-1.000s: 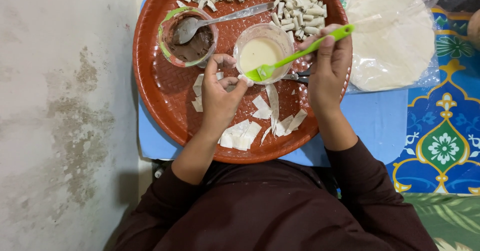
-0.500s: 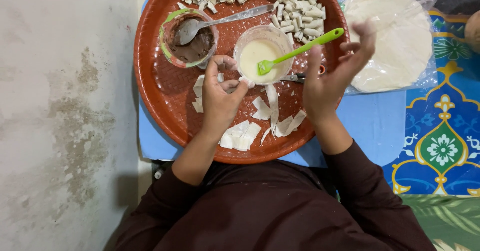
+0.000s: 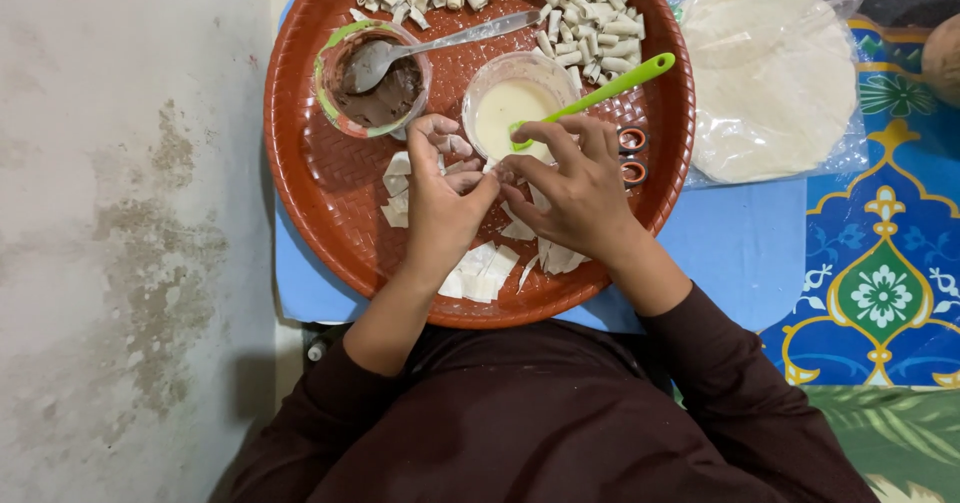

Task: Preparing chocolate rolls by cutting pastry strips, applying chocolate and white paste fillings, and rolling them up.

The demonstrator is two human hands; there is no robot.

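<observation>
— Overhead, from the head camera: we are looking down on a round red-brown tray (image 3: pixel 310 203) on a blue surface, where our left hand (image 3: pixel 440 198) and right hand (image 3: pixel 575 188) are meeting over a small pastry piece (image 3: pixel 492 171). How far along are we judging it?

— Well under way, we are judging. A heap of rolled pastries (image 3: pixel 590 18) is already lying at the tray's far edge, while flat cut strips (image 3: pixel 485 268) are still waiting near our wrists, and a stack of round dough sheets (image 3: pixel 770 78) in a plastic bag beside the tray is lying uncut.

— And the hands?

— Both are pinching that one piece between fingertips, just in front of the bowl; neither is lying loose. Whether filling is inside it, we cannot tell.

— The containers?

— A green-rimmed bowl (image 3: pixel 375 78) is holding dark brown paste, with a metal spoon (image 3: pixel 440 43) resting in it. A clear bowl (image 3: pixel 515 108) is holding pale cream liquid, with a green brush (image 3: pixel 600 93) leaning in it. Orange-handled scissors (image 3: pixel 632 155) are peeking out behind our right hand.
</observation>
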